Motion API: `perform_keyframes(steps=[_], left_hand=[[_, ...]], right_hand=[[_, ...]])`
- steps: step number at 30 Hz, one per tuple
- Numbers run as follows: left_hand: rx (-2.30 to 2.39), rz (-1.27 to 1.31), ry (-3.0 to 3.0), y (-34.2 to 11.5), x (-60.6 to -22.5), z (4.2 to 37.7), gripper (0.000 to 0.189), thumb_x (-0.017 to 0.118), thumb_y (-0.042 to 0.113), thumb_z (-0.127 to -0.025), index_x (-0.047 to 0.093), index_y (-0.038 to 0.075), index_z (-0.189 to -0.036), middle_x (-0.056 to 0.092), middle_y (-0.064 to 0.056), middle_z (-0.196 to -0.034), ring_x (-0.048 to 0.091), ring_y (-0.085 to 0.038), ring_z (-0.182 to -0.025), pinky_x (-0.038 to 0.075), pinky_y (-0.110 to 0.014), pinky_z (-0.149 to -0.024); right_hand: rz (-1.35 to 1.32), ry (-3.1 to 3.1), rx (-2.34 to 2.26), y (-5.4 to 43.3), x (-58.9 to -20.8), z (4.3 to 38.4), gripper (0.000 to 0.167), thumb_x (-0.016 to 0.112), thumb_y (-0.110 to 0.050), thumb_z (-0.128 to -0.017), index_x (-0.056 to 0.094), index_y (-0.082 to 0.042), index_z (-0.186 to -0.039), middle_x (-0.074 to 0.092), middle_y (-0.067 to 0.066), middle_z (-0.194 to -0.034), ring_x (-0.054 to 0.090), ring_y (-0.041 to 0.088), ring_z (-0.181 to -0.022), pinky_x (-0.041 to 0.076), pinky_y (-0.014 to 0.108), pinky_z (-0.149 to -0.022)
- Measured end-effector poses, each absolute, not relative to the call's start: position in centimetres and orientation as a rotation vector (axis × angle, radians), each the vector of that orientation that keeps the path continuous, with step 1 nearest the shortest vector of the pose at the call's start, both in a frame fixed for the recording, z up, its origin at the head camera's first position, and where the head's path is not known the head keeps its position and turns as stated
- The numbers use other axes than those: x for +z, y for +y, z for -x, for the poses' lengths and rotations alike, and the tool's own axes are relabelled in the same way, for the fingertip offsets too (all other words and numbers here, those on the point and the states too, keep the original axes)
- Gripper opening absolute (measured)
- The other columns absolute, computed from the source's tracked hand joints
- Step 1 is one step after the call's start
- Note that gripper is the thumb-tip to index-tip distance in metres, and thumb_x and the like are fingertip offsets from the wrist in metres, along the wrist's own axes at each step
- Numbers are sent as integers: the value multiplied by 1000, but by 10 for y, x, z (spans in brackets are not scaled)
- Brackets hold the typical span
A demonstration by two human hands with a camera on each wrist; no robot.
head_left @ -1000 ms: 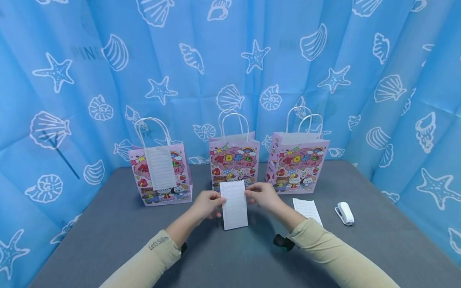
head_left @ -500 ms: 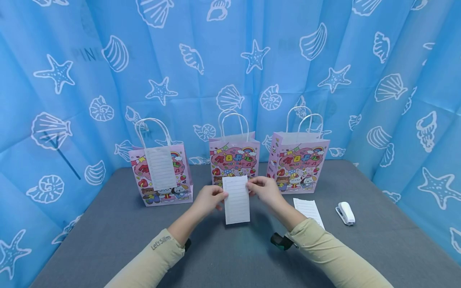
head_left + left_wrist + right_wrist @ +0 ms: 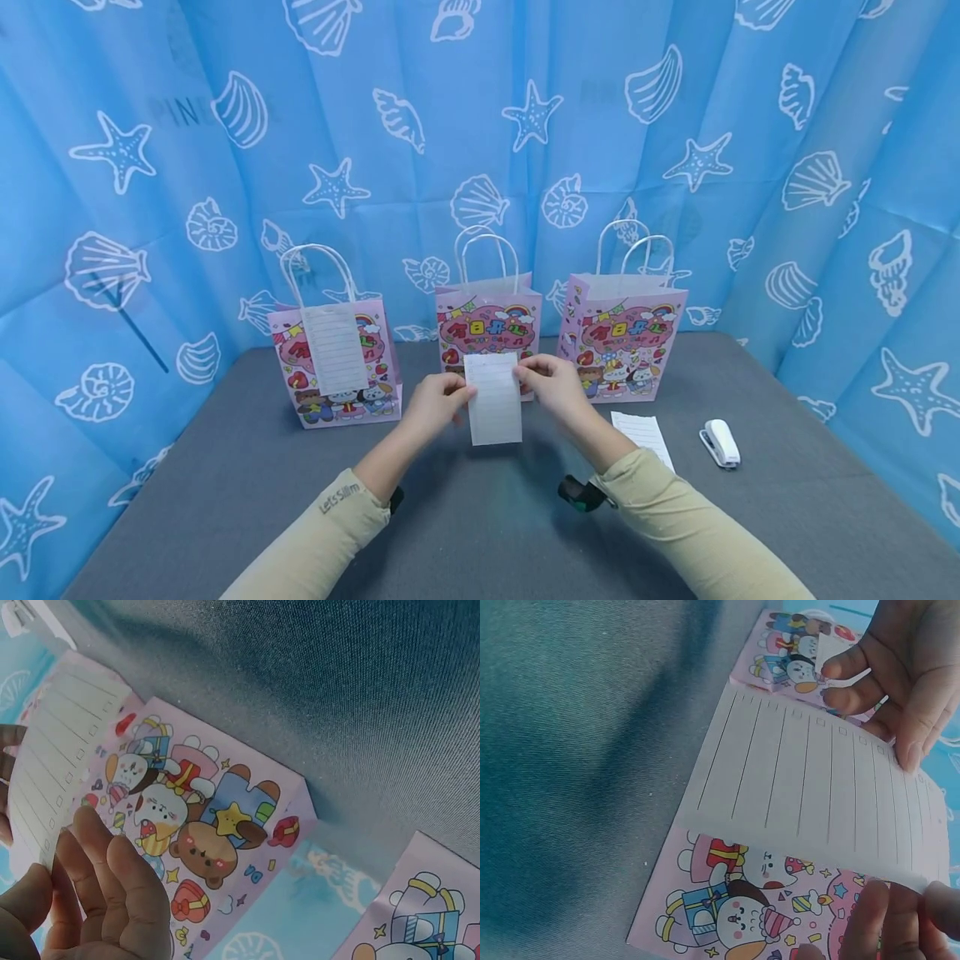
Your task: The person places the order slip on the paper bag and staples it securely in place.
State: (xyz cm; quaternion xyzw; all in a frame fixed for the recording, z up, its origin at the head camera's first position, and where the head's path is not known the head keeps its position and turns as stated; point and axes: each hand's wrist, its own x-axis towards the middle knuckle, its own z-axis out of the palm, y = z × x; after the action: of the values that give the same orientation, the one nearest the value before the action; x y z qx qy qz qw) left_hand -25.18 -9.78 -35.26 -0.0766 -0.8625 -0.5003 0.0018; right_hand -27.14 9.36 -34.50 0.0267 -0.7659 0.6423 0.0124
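A lined white paper slip (image 3: pixel 495 404) is held upright in front of the middle gift bag (image 3: pixel 487 325). My left hand (image 3: pixel 433 406) pinches its left edge between thumb and fingers. On the opposite edge, my right hand (image 3: pixel 553 387) pinches the slip near its top. In the right wrist view the slip (image 3: pixel 802 780) shows ruled lines with small checkboxes and bends slightly. The pink cartoon bag (image 3: pixel 210 802) lies just behind it in the left wrist view. Part of the bag's lower front is hidden by the slip.
At the left stands another gift bag (image 3: pixel 382 400) with a lined slip (image 3: pixel 335 350) on its front. A third bag (image 3: pixel 622 342) stands at the right. Another slip (image 3: pixel 641 437) and a white stapler (image 3: pixel 720 443) lie on the grey table (image 3: pixel 480 542). A blue curtain (image 3: pixel 480 125) hangs behind.
Both hands have raised the slip and moved it toward the middle bag, covering more of the bag's lower front. The bags, the stapler and the loose slip have stayed put.
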Motion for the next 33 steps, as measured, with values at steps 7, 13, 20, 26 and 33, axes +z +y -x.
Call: perform_keyframes(steps=[7,13,20,26,33], left_hand=[[-1537,215,-2694,-96,-348,257,18,58,17,-99,67,1,-99,64,-6,-86,61,-20,-71,50,-30,-63],[-1472,237,-2678,-95,-339,260,18,59,17,-99,68,1,-101,65,-8,-88,58,-20,-77,49,-32,-65],[-1368,255,-2576,-95,-325,267,22,60,17,-98,65,2,-112,66,-10,-102,62,-24,-93,52,-38,-77],[-1172,289,-2432,-94,-313,276,32,65,20,-95,61,3,-122,57,-15,-121,50,-33,-114,41,-48,-95],[-945,366,-2358,-92,-304,291,59,75,20,-87,48,-2,-135,47,-20,-134,37,-36,-129,30,-46,-108]], right_hand=[[-75,-2354,2012,94,-340,276,18,61,-11,-97,66,5,-103,63,6,-90,58,19,-81,44,26,-65],[-61,-2335,2003,93,-335,280,19,60,-11,-98,66,5,-104,63,7,-94,59,21,-86,46,24,-69],[-34,-2319,1968,92,-329,289,18,59,-13,-98,65,3,-104,59,5,-93,54,19,-86,43,29,-72],[-56,-2303,1972,92,-324,300,21,60,-14,-98,65,5,-106,60,2,-91,56,20,-90,43,35,-77],[-49,-2259,1988,88,-314,310,20,61,-11,-97,65,7,-106,57,0,-84,52,16,-83,44,36,-81]])
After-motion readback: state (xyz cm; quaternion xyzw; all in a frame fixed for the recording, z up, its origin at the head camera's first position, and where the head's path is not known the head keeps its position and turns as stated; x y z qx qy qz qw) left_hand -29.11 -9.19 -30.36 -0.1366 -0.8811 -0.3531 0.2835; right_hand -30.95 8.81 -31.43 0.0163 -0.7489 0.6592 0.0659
